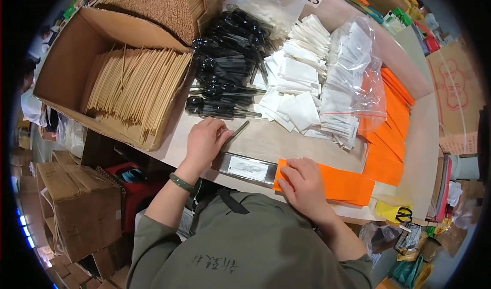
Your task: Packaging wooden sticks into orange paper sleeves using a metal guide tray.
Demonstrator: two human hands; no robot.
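Left hand [203, 140] is held just below the pile of black spoons [225, 69], fingers half curled; a dark stick [238, 131] is touched at the thumb, but whether it is gripped cannot be told. Right hand [307, 182] is laid on an orange strip [348, 185] at the counter's front edge, fingers slightly bent; whether an edge is pinched cannot be told. The strip's left end is set against a dark tray [220, 162], on which a white card [248, 168] is seen between the hands. White packets [299, 110] are heaped mid-counter [279, 145], more orange strips [386, 153] are stacked at right, and chopsticks [138, 84] are boxed in a carton [56, 79] at left.
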